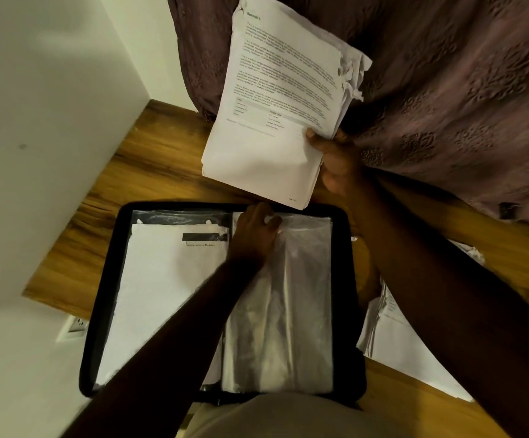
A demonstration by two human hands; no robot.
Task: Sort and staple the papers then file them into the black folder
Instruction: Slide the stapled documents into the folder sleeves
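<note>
Black folder lies open at the near left of the wooden worktop, and its near-left corner hangs out past the worktop's edge. On its left page a printed sheet with a dark bar near the top sits inside plastic. On the right page is a clear sleeve, shiny and wrinkled.

Left hand reaches across the folder to the far edge of that clear sleeve, near the folder's spine. Its fingers are curled down onto the sleeve's top rim and look to be pinching the plastic there, though the fingertips are partly hidden by the hand's own back.

Right hand is up above the worktop's far edge, beyond the folder. It grips a thick stack of papers at the stack's near right corner. The thumb presses on the printed top page and the other fingers are wrapped behind, out of sight. The stack tilts up and away from the hand, and its far right edge is ragged and torn. Its near corner hangs just above the folder's far rim, close to the left hand's knuckles but not touching them.

Over on the worktop's right side, a loose pile of papers lies under the right forearm, just beside the folder. A patterned curtain hangs behind.
</note>
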